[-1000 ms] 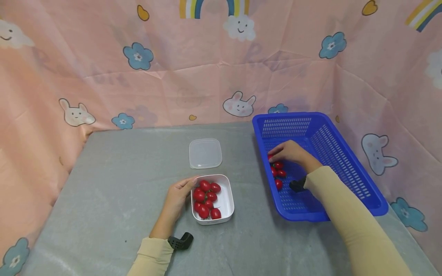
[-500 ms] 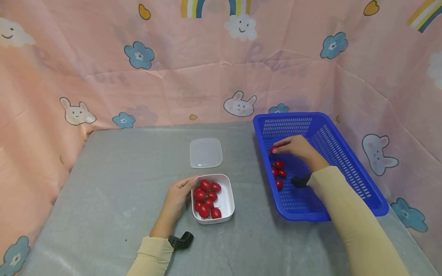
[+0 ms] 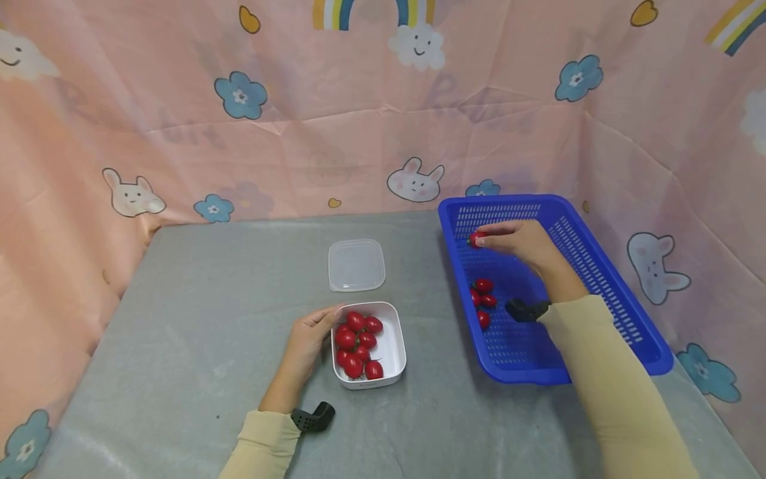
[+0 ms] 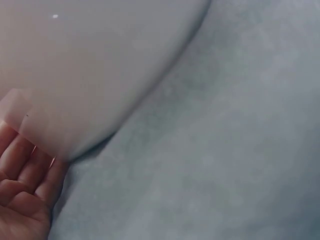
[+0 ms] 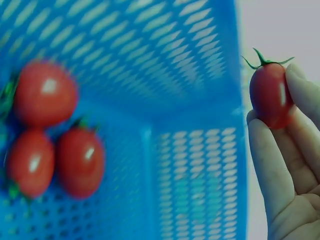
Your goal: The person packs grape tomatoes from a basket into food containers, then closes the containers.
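In my right hand I pinch a red cherry tomato with a green stem, raised within the far left part of the blue basket. Thumb and fingers meet around this tomato in the right wrist view. More cherry tomatoes lie along the basket's left side, below and apart from the hand. My left hand touches the left wall of a small white box. Several cherry tomatoes fill its left part. In the left wrist view, the left fingers rest against the box's wall.
A clear plastic lid lies flat behind the white box. Grey cloth covers the table, and a pink patterned curtain hangs at the back and sides. The basket has raised, slotted walls.
My right hand has lifted the cherry tomato away from the basket's left side and moved it toward the far end. The left hand and the white box stay in place.
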Tool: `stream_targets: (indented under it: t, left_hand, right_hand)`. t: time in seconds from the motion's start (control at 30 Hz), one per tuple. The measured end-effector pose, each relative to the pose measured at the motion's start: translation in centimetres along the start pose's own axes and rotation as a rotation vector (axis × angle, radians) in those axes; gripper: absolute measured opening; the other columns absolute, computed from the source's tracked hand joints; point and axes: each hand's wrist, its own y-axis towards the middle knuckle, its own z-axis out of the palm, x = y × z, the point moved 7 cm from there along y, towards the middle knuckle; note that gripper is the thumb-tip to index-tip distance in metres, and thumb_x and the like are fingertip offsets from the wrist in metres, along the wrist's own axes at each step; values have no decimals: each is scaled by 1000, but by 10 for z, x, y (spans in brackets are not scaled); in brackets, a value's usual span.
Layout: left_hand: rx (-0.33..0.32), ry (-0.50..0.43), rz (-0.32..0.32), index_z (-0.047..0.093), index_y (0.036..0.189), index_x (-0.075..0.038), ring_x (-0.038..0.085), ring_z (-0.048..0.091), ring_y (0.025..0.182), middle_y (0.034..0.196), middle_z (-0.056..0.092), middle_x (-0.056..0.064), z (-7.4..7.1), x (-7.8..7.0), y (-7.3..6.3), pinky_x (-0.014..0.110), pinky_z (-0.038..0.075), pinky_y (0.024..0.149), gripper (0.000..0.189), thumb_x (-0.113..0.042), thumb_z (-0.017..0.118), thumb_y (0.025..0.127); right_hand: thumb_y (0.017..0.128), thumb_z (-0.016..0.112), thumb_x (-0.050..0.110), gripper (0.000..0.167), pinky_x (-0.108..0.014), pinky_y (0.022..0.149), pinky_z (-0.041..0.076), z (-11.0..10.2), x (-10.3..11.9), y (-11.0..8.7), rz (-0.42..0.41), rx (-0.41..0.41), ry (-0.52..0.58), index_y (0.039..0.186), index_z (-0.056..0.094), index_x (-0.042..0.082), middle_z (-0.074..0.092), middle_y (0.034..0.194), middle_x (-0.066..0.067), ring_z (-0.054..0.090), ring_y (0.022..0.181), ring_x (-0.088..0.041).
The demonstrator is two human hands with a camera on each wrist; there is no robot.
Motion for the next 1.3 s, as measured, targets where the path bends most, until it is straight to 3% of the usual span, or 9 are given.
stream_targets:
  t: [0.17,0.37,0.53,0.73,0.93,1.3]
  left_hand:
    - [-3,0,5,67,120,9,-3,64,100,111,76,2,0,0,-1,18,49,91,34,-15,65,95]
    - [1,-5,18,67,119,9,-3,64,100,105,76,-6,0,-1,-1,18,49,91,33,-15,65,95]
    - [6,-14,11,67,120,9,-3,64,100,105,76,-6,0,-1,0,18,50,91,33,-14,63,95]
    - [10,-16,10,66,120,9,-3,64,101,106,76,-5,0,0,0,18,50,92,34,-14,63,95]
    - [5,-19,14,67,120,9,-3,64,100,103,76,-8,0,0,-1,17,50,91,34,-14,64,95]
    - [-1,-6,17,67,119,9,-3,64,100,105,76,-7,0,0,0,18,49,91,34,-15,65,94]
  right_hand:
    - [85,75,45,61,-56,117,33,5,15,-13,-53,6,56,134,63,10,73,101,21,49,135,-32]
    - [87,75,38,53,-60,116,30,16,35,-28,-128,27,77,130,66,9,74,104,16,52,128,-23]
    - [89,75,34,51,-53,113,39,26,50,-39,-171,34,73,129,66,5,74,99,17,59,114,-12]
    - [88,76,32,47,-49,109,44,38,61,-49,-169,46,63,126,68,5,74,104,11,58,116,-18]
    - [87,78,25,40,-38,95,55,56,69,-56,-190,89,64,120,71,4,77,100,7,68,99,-12]
    - [83,81,26,37,-35,95,50,87,76,-73,-191,125,105,115,75,9,78,101,0,68,102,-15]
